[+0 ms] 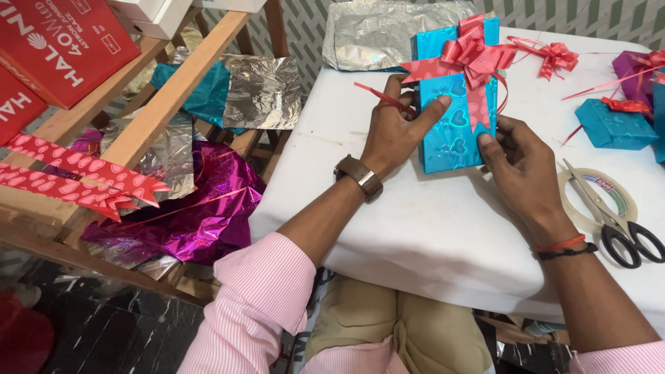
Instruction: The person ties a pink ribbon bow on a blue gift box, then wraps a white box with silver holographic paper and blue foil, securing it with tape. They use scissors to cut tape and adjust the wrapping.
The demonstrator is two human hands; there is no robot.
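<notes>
Blue gift box (pixel 454 118) upright on table (pixel 429 228), long axis away from person. Left hand (pixel 398 128) grips left edge; right hand (pixel 516 156) pinches lower right corner.

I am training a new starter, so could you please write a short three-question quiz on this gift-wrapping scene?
1. True or false: both hands hold the blue gift box.
2. Which lies on the tape roll? A) scissors B) a pen C) a knife
3. What colour is the bow on that box?

Key:
1. True: left hand and right hand grip its sides.
2. A, the scissors.
3. Red.
</notes>
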